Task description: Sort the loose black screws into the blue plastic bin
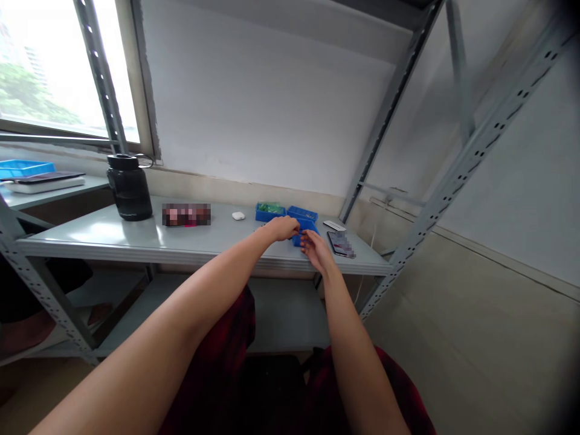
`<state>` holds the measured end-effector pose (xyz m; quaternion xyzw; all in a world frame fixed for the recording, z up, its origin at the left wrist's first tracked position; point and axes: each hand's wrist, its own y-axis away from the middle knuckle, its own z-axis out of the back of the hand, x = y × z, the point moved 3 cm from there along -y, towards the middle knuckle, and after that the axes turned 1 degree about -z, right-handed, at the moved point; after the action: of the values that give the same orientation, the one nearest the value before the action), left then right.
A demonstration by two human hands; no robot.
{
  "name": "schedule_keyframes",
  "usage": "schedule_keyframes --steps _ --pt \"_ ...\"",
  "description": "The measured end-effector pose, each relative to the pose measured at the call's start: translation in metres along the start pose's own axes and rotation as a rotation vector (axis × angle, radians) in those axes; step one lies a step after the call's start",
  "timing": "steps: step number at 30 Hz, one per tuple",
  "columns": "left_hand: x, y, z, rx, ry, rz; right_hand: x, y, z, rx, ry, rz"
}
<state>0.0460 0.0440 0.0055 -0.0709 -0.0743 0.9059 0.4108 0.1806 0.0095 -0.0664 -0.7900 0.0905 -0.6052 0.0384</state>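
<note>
Both my arms reach out to the right part of a grey metal shelf (136, 238). My left hand (283, 228) is curled, its fingers closed at the left edge of a small blue bin (308, 227). My right hand (317, 249) sits just in front of that bin, fingers bent toward it; what they pinch, if anything, is too small to see. Behind stand two more blue bins, one (269, 211) with green contents, one (302, 213) beside it.
A phone (341, 243) lies right of my hands, a white flat object (334, 225) behind it. A small white case (238, 215), a blurred dark pack (186, 215) and a black jug (129, 186) stand further left. Slanted shelf posts (453, 175) rise at the right.
</note>
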Motion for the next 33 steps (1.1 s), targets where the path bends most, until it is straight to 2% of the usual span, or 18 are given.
schedule_keyframes --steps 6,11,13,17,25,33 --pt "0.002 0.003 0.000 0.006 0.011 0.062 -0.003 -0.005 0.004 -0.056 0.074 0.030" --pt "0.017 0.007 -0.010 0.217 -0.022 0.185 -0.007 -0.010 0.009 -0.136 0.084 0.033" --pt "0.023 0.008 -0.012 0.250 -0.026 0.231 -0.008 -0.012 0.012 -0.176 0.051 0.025" --pt "0.034 0.007 -0.016 0.258 0.008 0.250 -0.007 -0.016 0.018 -0.233 0.061 0.036" --pt "0.040 0.005 -0.022 0.267 -0.021 0.231 -0.008 -0.019 0.020 -0.170 0.127 0.001" --pt "0.041 0.005 -0.023 0.247 -0.009 0.232 -0.010 -0.020 0.019 -0.207 0.005 -0.052"
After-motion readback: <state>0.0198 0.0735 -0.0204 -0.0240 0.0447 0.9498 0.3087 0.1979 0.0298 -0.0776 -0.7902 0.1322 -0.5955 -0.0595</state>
